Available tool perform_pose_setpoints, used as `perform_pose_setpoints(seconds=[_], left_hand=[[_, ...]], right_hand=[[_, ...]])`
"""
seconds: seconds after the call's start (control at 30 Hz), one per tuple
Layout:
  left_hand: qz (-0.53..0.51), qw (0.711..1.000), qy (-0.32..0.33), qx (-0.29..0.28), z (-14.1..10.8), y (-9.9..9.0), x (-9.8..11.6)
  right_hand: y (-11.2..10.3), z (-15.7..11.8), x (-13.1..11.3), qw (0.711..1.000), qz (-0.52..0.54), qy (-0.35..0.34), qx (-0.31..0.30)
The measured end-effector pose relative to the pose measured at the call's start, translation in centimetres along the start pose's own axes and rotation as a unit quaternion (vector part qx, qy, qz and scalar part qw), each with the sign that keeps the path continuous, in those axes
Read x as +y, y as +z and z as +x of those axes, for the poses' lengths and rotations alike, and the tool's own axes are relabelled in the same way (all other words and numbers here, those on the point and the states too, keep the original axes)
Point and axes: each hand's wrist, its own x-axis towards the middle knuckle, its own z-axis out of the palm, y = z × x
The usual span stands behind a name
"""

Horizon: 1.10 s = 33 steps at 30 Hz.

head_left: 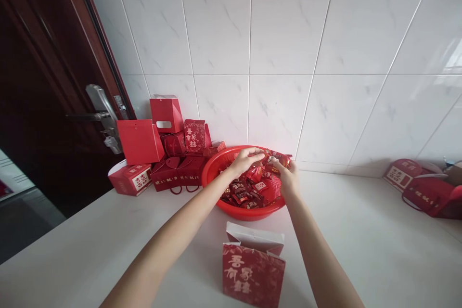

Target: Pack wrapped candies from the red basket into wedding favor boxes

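Observation:
A round red plastic basket (249,214) stands against the wall with many red-wrapped candies (245,192) in it. Over its far side, my right hand (288,178) is closed, its thumb and fingers on a red candy packet (279,158). My left hand (245,161) reaches in from the left, fingers bent and tips drawn together beside that packet; what they pinch, if anything, is hidden. Nearer to me, between my forearms, a red gift box (253,274) with pale lettering stands upright, its top flaps unfolded.
Several red gift boxes (140,142) are stacked left of the basket, beside a dark door with a metal handle (103,106). More red boxes (431,195) lie at the far right of the white tabletop (361,231). A tiled wall (281,106) rises behind the basket.

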Motion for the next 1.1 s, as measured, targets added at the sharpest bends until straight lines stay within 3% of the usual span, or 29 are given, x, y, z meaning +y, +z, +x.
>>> perform_pose_setpoints(seconds=[0.47,0.67,0.8,0.93,1.1], left_hand=[[0.029,0.999,-0.017,-0.028,-1.0,-0.8,0.6],[0.061,0.99,0.099,0.076,-5.2,-0.4,3.0],[0.034,0.987,0.12,0.105,-9.0,0.2,5.6],[-0.045,0.983,0.124,0.131,-11.3,1.0,6.7],[-0.117,0.98,0.111,0.119,-12.6,2.6,7.1]], right_hand=[[0.4,-0.6,-1.2,0.995,-0.039,0.01,-0.096],[1.2,-2.3,-3.1,0.973,-0.067,0.02,-0.22],[1.9,-4.2,-4.6,0.948,-0.062,-0.01,-0.313],[2.5,-6.8,-6.5,0.95,-0.104,-0.042,-0.292],[2.5,-9.0,-8.7,0.938,-0.219,-0.146,-0.227]])
